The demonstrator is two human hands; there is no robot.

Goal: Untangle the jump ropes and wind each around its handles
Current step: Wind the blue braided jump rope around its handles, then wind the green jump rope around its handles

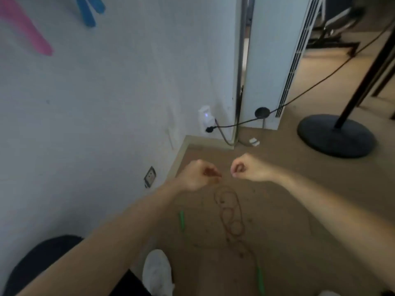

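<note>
The left hand (198, 176) is reaching out over the floor (303, 210) just left of the middle of the view. Its fingers (213, 175) are curling together and pinching the top of a thin brown rope (228, 212). From that pinch the rope is hanging toward six o'clock and lying on the floor in several loose, overlapping loops. The right hand (249, 167) is hovering just beside the left, at its three o'clock, with the two hands apart. Its fingers (236, 168) are curling into a small ring against the thumb, but the blur makes it impossible to tell whether a strand is running between them. One green handle (182, 221) is lying on the floor at about eight o'clock from the loops. A second green handle (260, 278) is lying at about five o'clock from them, near the bottom edge, with the rope trailing toward it. A white shoe (158, 272) is standing on the floor at six o'clock of the left hand. A round black lamp base (316, 135) is sitting at two o'clock of the right hand. A black cable (235, 124) is running from a plug on the wall (106, 103) toward the upper right. A wall socket (150, 177) is showing at nine o'clock of the left hand.
</note>
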